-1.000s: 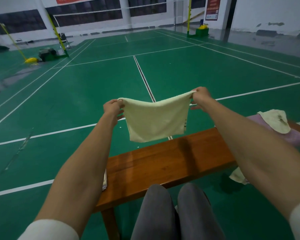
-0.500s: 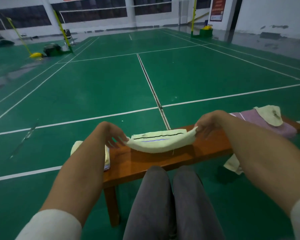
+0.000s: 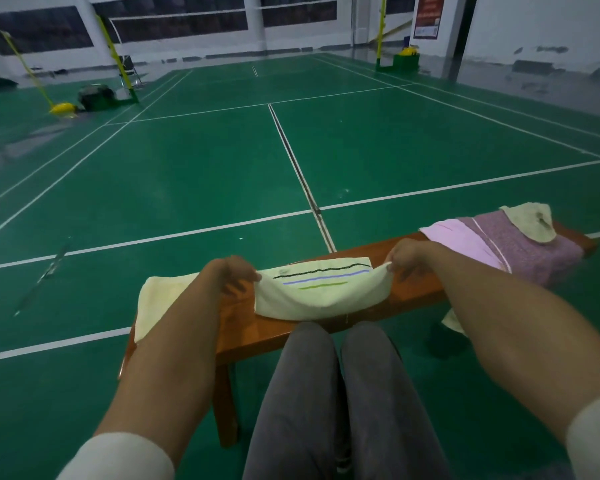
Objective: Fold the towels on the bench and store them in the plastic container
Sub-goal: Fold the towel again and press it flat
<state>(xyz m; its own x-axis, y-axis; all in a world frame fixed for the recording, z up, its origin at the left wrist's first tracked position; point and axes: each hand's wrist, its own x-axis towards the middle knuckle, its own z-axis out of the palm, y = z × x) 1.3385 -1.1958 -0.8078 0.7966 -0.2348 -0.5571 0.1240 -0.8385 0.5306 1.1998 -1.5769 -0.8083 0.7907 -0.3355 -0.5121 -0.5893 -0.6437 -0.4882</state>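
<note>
- On the wooden bench [image 3: 257,327], your left hand [image 3: 234,271] and right hand [image 3: 407,259] each pinch a corner of the striped cream towel [image 3: 321,294].
- Folding is in progress; next, bring the corners together evenly.

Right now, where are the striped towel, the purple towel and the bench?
striped towel [image 3: 321,294]: head view, on its flat cream middle below the green stripe.
purple towel [image 3: 530,249]: head view, on its darker textured part near the bench's right end.
bench [image 3: 257,332]: head view, on bare wood of its near left top.
</note>
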